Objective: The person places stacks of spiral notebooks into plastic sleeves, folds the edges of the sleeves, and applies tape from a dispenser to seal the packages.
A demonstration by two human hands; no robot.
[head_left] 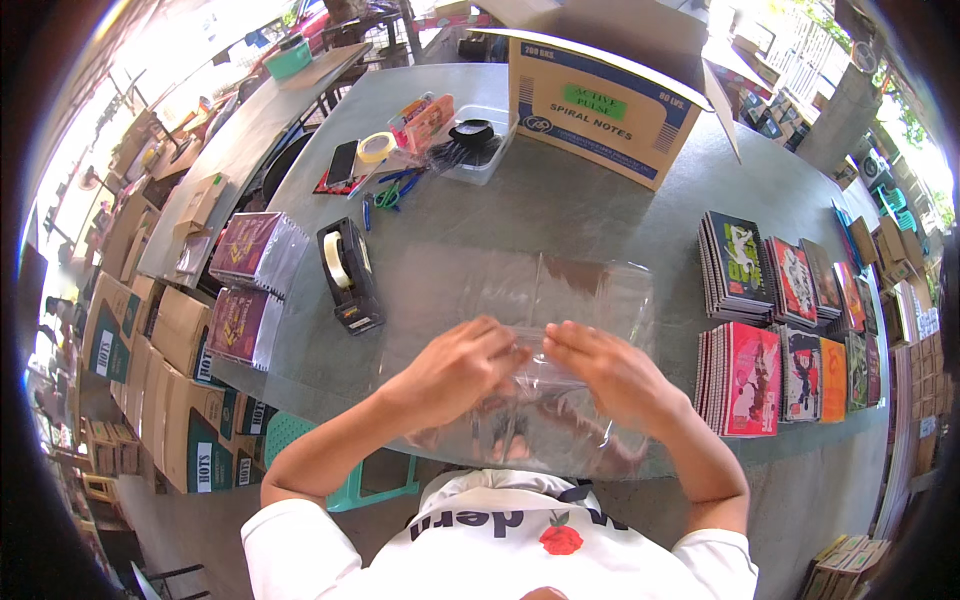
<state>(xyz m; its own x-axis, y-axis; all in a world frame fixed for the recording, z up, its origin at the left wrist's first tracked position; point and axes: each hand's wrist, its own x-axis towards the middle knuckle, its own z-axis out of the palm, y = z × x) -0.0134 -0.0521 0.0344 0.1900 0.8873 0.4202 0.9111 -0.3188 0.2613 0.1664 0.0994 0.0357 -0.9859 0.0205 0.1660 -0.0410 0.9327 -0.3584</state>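
Note:
Clear, shiny plastic sheeting [600, 290] lies spread over the table in front of me, with creases and a straight fold line across it. My left hand [465, 358] is curled at its middle, fingers bunched on the film. Close by on the right, my right hand [605, 362] has its fingers pressed together on the same plastic, pointing toward the left hand. A small gap separates the two hands. Beyond my left hand stands a black tape dispenser [352, 290] with a roll of pale tape.
Wrapped notebook stacks [258, 245] sit at the left edge. Spiral notebooks [738, 375] in several piles line the right side. A large cardboard box [600, 115] stands open at the back. Near it are a clear tub [490, 170], green-handled scissors [388, 195], a yellow tape roll [377, 148] and a phone [342, 163].

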